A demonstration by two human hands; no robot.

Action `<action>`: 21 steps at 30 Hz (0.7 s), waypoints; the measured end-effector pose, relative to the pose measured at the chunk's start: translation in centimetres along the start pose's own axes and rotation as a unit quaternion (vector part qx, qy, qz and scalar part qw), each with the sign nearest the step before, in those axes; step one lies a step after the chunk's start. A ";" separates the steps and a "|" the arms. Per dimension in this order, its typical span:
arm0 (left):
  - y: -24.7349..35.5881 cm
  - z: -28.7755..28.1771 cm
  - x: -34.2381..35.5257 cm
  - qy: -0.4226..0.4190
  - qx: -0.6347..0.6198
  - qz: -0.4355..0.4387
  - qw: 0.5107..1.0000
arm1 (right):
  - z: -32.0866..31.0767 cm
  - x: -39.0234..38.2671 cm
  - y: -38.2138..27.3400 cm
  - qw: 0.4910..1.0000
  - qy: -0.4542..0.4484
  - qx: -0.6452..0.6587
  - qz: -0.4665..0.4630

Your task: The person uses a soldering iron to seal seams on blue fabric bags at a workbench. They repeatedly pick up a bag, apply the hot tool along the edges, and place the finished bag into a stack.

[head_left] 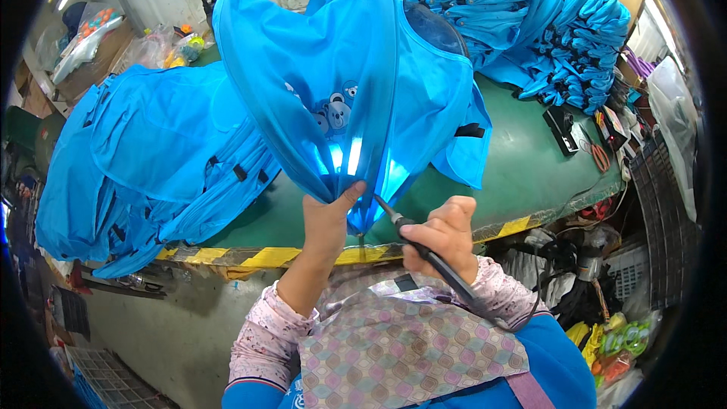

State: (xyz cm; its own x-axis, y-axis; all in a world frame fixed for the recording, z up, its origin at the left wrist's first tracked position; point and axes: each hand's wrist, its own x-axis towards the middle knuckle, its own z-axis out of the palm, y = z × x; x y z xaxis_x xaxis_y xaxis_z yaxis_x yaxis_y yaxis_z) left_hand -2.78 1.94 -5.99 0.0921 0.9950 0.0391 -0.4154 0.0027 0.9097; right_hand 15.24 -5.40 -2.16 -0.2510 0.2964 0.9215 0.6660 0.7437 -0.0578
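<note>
A bright blue fabric canopy (303,68) with curved hoop edges and a printed koala pattern stands spread on the green table. My left hand (327,223) is closed on its narrow, gathered lower end, thumb pressed on the cloth. In my right hand (445,236) is a corded soldering iron (459,285) with a black handle. Its thin tip points up and left, close beside the gathered cloth; whether it touches cannot be made out. Bright light shows on the fabric just above my left thumb.
Folded blue canopies lie in a pile (151,144) at left and a larger heap (522,15) at the back right. On the green table (522,159), scissors (600,157) and a black box (560,130) lie at right. Yellow-striped tape (269,257) marks the front edge.
</note>
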 end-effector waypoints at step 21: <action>0.0 0.8 -0.6 -0.005 0.112 0.058 0.992 | 2.3 2.4 3.6 0.999 0.049 0.002 -0.022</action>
State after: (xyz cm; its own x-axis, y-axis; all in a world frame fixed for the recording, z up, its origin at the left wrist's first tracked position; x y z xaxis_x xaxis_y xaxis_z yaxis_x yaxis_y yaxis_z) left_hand -2.09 1.21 -5.63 0.0648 0.9864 0.1513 -0.2121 -0.1345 0.9679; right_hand 15.42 -0.68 -0.99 -0.2097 0.2031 0.9564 0.6524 0.7577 -0.0179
